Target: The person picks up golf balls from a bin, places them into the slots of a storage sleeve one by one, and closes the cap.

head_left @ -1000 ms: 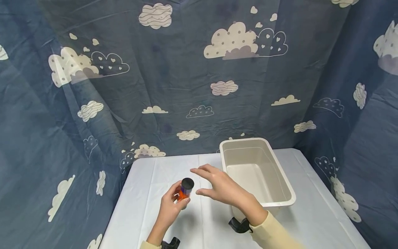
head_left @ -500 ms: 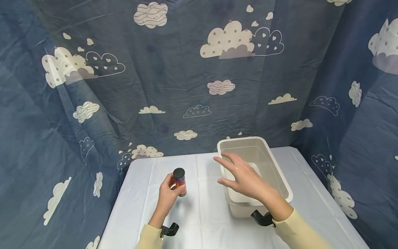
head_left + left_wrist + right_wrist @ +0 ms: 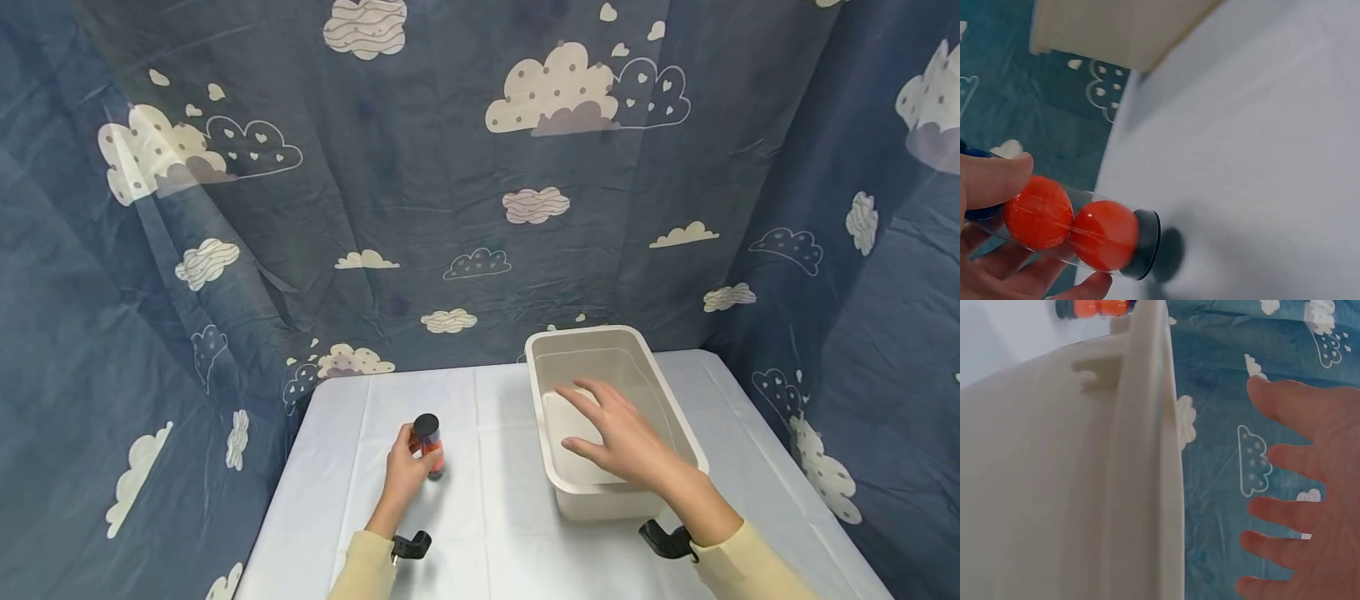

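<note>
My left hand [image 3: 402, 477] grips a clear tube of balls [image 3: 431, 447] with a black cap at each end, held near upright close over the white table. In the left wrist view the thumb lies along the clear tube [image 3: 1105, 235], fingers behind it; two orange balls sit at the capped lower end, a dark blue one above. My right hand [image 3: 628, 437] holds nothing, fingers spread and thumb apart, above the beige plastic bin [image 3: 551, 454]. From the right wrist, the hand [image 3: 1316, 494] shows beside the bin's rim [image 3: 1147, 456].
The bin stands on the right half of the white-covered table [image 3: 495, 492], and no contents show in it. A dark blue curtain [image 3: 420, 200] with cloud prints encloses the back and both sides. Black wrist straps [image 3: 666, 540] sit on both wrists.
My right hand has moved right, away from the tube to over the bin. My left hand has carried the tube slightly left and lower toward the table.
</note>
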{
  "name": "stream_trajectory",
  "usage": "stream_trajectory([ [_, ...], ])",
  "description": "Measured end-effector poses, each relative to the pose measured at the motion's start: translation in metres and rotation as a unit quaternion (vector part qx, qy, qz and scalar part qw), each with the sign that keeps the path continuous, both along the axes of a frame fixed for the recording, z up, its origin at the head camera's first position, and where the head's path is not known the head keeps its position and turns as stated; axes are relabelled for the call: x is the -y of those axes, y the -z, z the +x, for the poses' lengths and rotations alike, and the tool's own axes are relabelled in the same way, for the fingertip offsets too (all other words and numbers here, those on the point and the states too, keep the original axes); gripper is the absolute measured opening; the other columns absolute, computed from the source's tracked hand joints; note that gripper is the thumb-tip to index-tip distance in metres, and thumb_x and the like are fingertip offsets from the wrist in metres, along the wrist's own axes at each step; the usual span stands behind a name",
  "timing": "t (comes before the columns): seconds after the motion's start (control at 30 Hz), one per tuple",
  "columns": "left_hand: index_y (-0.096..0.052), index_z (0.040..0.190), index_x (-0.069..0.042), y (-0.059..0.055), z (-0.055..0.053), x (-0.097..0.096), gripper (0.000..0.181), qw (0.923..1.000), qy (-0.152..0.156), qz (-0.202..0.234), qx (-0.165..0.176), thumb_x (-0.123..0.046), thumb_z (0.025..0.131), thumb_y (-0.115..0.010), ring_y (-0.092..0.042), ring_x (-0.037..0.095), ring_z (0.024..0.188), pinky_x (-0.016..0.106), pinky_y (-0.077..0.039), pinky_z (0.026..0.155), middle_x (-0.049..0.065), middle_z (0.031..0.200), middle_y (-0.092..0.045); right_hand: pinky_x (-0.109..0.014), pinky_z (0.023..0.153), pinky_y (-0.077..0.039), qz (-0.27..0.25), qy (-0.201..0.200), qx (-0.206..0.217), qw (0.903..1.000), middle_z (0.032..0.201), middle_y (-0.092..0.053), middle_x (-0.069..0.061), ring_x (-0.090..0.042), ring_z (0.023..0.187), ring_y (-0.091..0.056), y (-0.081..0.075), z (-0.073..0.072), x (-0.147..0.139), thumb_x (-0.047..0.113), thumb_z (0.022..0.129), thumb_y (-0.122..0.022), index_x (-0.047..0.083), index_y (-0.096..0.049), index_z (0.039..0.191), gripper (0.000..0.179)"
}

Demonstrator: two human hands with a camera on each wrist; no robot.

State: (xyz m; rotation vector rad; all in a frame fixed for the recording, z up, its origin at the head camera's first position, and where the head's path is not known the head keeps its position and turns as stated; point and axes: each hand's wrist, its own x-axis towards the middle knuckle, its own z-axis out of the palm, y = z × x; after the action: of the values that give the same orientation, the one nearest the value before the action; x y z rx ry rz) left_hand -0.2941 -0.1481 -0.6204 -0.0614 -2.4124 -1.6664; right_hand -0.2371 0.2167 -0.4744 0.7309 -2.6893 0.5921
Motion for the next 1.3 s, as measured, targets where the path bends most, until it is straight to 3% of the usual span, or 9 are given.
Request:
stream_trajectory([
  [0.13,-0.055,0.121,-0.006,0.013,0.006,0.001,0.050,0.9997,0.001,-0.020,0.010,0.001,0.079,-0.082,-0.061,0.040,0.111,0.055,-0.049,0.094,0.018,0.118,-0.065,-0.062,0.101,-0.039,-0.006,0.003,0.004,1.0000,0.147,-0.045,-0.018,-0.039,0.133,-0.044,0.005,0.001,0.000,0.036,0.084,-0.083,0.020,-0.048,0.151,0.077],
  [0.3,-0.053,0.124,-0.011,0.020,0.010,0.003,0.053,0.9998,0.003,-0.015,0.015,0.000,0.080,-0.082,-0.060,0.041,0.115,0.054,-0.050,0.095,0.016,0.124,-0.064,-0.063,0.101,-0.039,-0.015,0.007,0.014,0.9998,0.148,-0.044,-0.019,-0.040,0.134,-0.043,0.010,0.000,0.000,0.034,0.084,-0.083,0.019,-0.048,0.150,0.077],
  [0.87,-0.052,0.125,-0.012,0.023,0.010,0.000,0.054,0.9993,0.015,-0.014,0.033,0.000,0.081,-0.081,-0.056,0.040,0.125,0.051,-0.046,0.102,0.017,0.126,-0.062,-0.063,0.098,-0.041,-0.033,0.014,0.015,0.9992,0.146,-0.045,-0.019,-0.041,0.132,-0.045,0.026,0.002,-0.005,0.035,0.084,-0.082,0.019,-0.048,0.150,0.076],
  [1.1,-0.053,0.125,-0.010,0.015,0.005,-0.004,0.053,0.9983,0.026,-0.028,0.044,-0.007,0.082,-0.083,-0.055,0.042,0.126,0.055,-0.045,0.102,0.019,0.129,-0.062,-0.065,0.099,-0.039,-0.044,0.024,0.019,0.9985,0.147,-0.044,-0.019,-0.042,0.133,-0.042,0.023,-0.001,-0.008,0.036,0.086,-0.081,0.019,-0.048,0.150,0.074],
  [1.2,-0.052,0.132,-0.011,0.005,0.003,-0.006,0.059,0.9978,0.032,-0.037,0.043,-0.015,0.084,-0.084,-0.053,0.041,0.129,0.057,-0.041,0.105,0.018,0.134,-0.060,-0.066,0.100,-0.036,-0.042,0.037,0.017,0.9983,0.147,-0.043,-0.019,-0.043,0.133,-0.042,0.022,-0.004,-0.010,0.038,0.086,-0.080,0.019,-0.048,0.149,0.073],
  [1.3,-0.048,0.141,-0.013,-0.012,0.004,-0.006,0.065,0.9980,0.020,-0.056,0.022,-0.027,0.087,-0.081,-0.050,0.038,0.132,0.056,-0.039,0.107,0.015,0.141,-0.055,-0.066,0.102,-0.035,-0.034,0.053,0.012,0.9979,0.148,-0.043,-0.020,-0.042,0.134,-0.041,0.023,-0.005,-0.011,0.041,0.087,-0.078,0.019,-0.048,0.149,0.073],
])
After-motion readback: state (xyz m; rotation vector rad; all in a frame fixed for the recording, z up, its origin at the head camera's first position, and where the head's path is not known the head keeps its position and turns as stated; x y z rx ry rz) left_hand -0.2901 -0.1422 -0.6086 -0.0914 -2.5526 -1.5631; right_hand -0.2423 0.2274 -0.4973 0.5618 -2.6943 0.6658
